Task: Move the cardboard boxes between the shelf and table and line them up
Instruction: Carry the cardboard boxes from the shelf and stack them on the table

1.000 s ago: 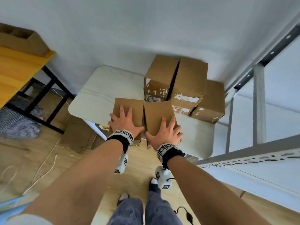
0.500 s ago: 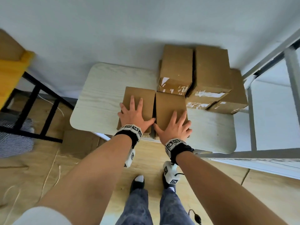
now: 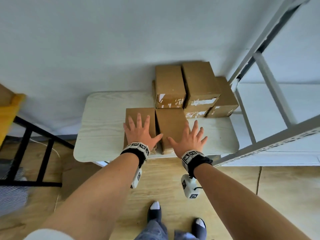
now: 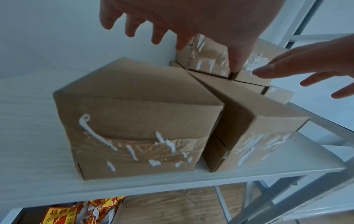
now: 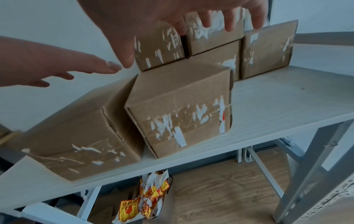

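**Front row placed; hands open above the boxes**

Currently, two plain brown cardboard boxes sit side by side at the front edge of the pale wood-grain table (image 3: 102, 118): the left front box (image 3: 138, 113) and the right front box (image 3: 170, 122). A narrow gap separates them, and their near faces are not flush. More brown taped boxes (image 3: 199, 80) are stacked behind, against the wall.

The left hand (image 3: 140, 134) and right hand (image 3: 187, 138) are both spread flat with straight fingers and hold nothing. The wrist views show both palms clear of the box tops.

Step in hand, as judged: alignment of the front pair. The next move likely calls for pressing the two boxes together and squaring their near faces.

The grey metal shelf (image 3: 270, 94) is cut off at the right; its contents are not visible. The lower boxes of the rear stack are partly hidden.
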`<action>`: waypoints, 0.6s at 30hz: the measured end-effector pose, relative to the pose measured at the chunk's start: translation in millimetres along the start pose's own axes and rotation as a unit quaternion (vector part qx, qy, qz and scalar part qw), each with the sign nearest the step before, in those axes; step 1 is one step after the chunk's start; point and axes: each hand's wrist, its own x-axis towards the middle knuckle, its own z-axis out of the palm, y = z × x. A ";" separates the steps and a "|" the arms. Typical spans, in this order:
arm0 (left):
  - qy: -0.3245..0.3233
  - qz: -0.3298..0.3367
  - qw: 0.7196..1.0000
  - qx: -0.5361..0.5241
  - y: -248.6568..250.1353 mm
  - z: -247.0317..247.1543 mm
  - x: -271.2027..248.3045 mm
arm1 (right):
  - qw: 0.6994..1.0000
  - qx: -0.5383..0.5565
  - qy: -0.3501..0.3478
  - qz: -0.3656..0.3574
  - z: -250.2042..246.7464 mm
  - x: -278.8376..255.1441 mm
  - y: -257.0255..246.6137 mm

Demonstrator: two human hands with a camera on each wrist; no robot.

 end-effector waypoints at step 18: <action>0.042 0.177 0.982 0.055 226.2 -7.7 -121.7 | 0.994 -0.002 0.104 0.031 -50.8 -80.5 257.0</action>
